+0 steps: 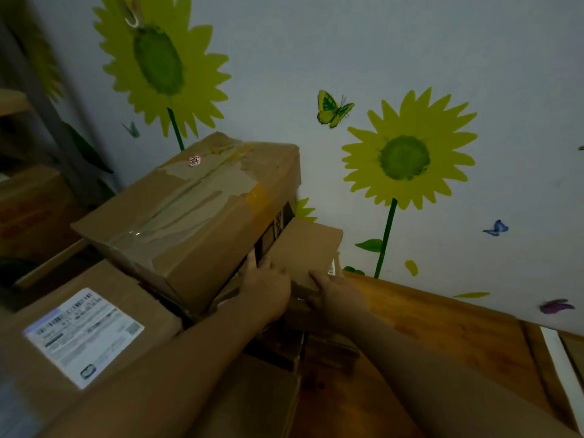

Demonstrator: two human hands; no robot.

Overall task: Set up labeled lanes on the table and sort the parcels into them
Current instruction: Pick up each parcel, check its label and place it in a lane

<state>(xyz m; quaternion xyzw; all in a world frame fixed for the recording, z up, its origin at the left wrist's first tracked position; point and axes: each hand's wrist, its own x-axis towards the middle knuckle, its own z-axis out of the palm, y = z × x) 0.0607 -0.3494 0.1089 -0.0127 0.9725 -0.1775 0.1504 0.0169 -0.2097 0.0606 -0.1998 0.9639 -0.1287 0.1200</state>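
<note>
Small box [305,248] sits at the back of the table [442,320] near the wall [410,42], tight against the big box [196,210]. Left hand [268,281] is flat, fingers straight in the seam between the boxes. Right hand [333,287] grips the small box's near corner, fingers hidden. Bare tabletop to the right. Labelled box [85,333] near left, cut off. Dim and blurry.

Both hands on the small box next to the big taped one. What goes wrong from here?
1. The big taped box sits tilted on the pile, against the small box that the left hand and right hand touch; pulling that out may let the big one slide.
2. Dim light: the white label reads blurred; mis-sorting possible.
</note>
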